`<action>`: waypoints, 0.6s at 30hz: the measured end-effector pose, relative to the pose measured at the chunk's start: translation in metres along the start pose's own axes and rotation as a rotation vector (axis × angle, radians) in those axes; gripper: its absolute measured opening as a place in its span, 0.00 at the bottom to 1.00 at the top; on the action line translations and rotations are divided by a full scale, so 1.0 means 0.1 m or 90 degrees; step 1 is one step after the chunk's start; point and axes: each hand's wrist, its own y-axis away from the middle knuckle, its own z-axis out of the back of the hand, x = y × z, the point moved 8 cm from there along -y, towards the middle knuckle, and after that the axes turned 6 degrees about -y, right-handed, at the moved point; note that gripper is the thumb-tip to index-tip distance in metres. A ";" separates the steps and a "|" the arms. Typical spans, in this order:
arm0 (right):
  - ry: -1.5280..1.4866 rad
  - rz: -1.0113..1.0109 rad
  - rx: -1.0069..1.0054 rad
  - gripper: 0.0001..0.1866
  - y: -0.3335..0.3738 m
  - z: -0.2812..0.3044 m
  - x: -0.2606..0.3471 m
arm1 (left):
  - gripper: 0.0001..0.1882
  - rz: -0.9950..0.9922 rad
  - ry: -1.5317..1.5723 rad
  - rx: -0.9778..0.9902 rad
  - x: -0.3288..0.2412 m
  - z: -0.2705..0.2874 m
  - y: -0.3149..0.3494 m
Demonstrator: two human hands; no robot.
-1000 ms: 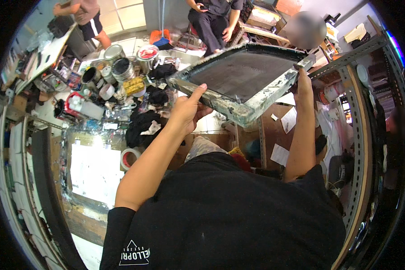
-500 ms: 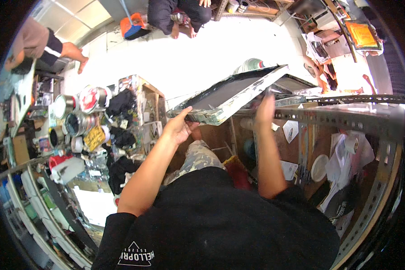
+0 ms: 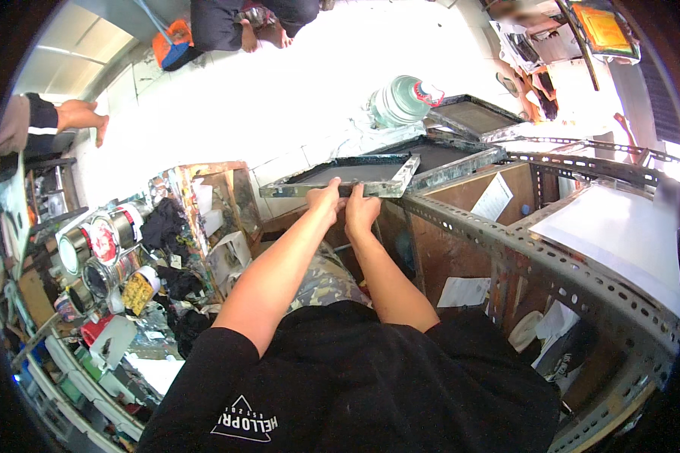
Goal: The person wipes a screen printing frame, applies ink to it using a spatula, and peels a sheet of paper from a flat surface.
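Observation:
A paint-stained screen-printing frame (image 3: 384, 189) with dark mesh is held out in front of me, lying nearly level. My left hand (image 3: 325, 201) grips the middle of its near rail, the thumb on top. Close beside it, my right hand (image 3: 363, 211) is closed on the same rail, its fingers partly hidden underneath. Just behind the held frame, a second screen-printing frame (image 3: 449, 157) lies flat, partly covered by it. Farther back on the right is a third such frame (image 3: 480, 117). A large clear water jug (image 3: 398, 103) lies tilted beside these frames.
Perforated metal shelving (image 3: 559, 253) runs along my right, with a white sheet (image 3: 612, 234) on it. Paint cans (image 3: 128, 223) crowd the left beside a stained wooden cabinet (image 3: 227, 192). A seated person's legs (image 3: 223, 23) and an orange dustpan (image 3: 174, 41) are at the back; another person's leg (image 3: 75, 115) is far left.
The held frame has come down from a steep tilt to nearly level. My right hand has moved left onto the near rail beside my left hand. The whole view has shifted, showing more of the jug.

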 end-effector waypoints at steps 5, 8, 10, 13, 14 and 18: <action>0.019 0.128 -0.175 0.22 -0.58 0.13 -0.02 | 0.29 0.070 -0.061 0.219 0.11 -0.24 -0.11; -0.077 0.006 -0.168 0.23 -1.10 0.18 -0.12 | 0.32 0.014 -0.299 0.351 -0.09 -0.09 0.31; -0.110 -0.072 -0.114 0.24 -1.35 0.11 -0.02 | 0.34 -0.037 -0.355 0.405 -0.11 0.17 0.63; -0.074 -0.152 -0.090 0.23 -1.94 0.02 -0.08 | 0.35 -0.074 -0.365 0.404 0.07 0.76 0.87; -0.088 -0.161 -0.124 0.22 -2.02 -0.01 -0.11 | 0.34 -0.078 -0.401 0.391 0.11 0.98 0.95; -0.073 -0.183 -0.169 0.24 -2.51 -0.10 -0.15 | 0.32 0.051 -0.374 0.314 0.40 1.75 1.19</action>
